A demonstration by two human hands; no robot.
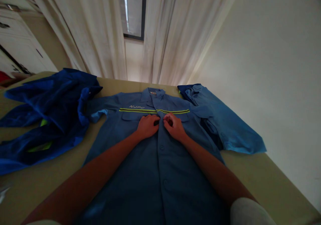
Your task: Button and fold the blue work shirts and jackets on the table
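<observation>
A blue-grey short-sleeved work shirt (pixel 135 161) lies spread front side up, its collar away from me. Yellow stripes and the letters NJPC cross its chest. My left hand (pixel 148 126) is closed at the left side of the front placket, fingers curled on the cloth edge. Just right of it, my right hand (pixel 174 126) pinches the placket at chest height, thumb and finger together. Whether a button sits between the fingers is hidden. Lower on the placket, two buttons show, the nearer one (pixel 165 182) closest to me.
Dark blue garments (pixel 57 101) with yellow-green patches lie heaped at the left. Folded lighter blue clothing (pixel 225 118) rests at the right by the white wall (pixel 281 68). Everything lies on a tan-covered table (pixel 250 178). Curtains (pixel 97 34) hang behind; a white cabinet (pixel 20 34) stands far left.
</observation>
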